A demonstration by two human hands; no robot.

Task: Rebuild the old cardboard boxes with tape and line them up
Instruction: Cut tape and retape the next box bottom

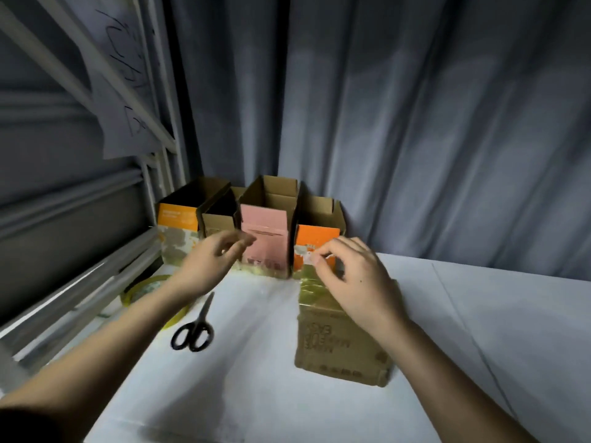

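— Four open-topped cardboard boxes (252, 219) stand in a row at the back of the white table (479, 330), against the grey curtain (415, 123). From left: one with an orange band (177, 219), a small plain brown one (219, 222), a tall pink-faced one (263, 241), an orange-faced one (316, 238).

— And the one being worked on?

— It's a brown cardboard box with printed lettering (342, 340), lying just in front of the orange-faced box. Its long axis runs away from the person, toward the row; the far end carries yellowish tape (311, 282).

— Hands?

— Right hand (355, 282) rests over that taped far end, thumb and forefinger pinched on something pale and small at the edge; whether it's a tape end I can't tell. Left hand (212, 263) hovers in front of the pink-faced box, fingers loosely spread, holding nothing.

— Anything in the way?

— Black-handled scissors (195, 330) lie on the table left of the brown box, blades pointing toward the row. A roll of yellowish clear tape (150, 292) sits partly under the left forearm, beside the white metal frame (80, 282). A sheet of paper with handwriting (128, 91) hangs on that frame
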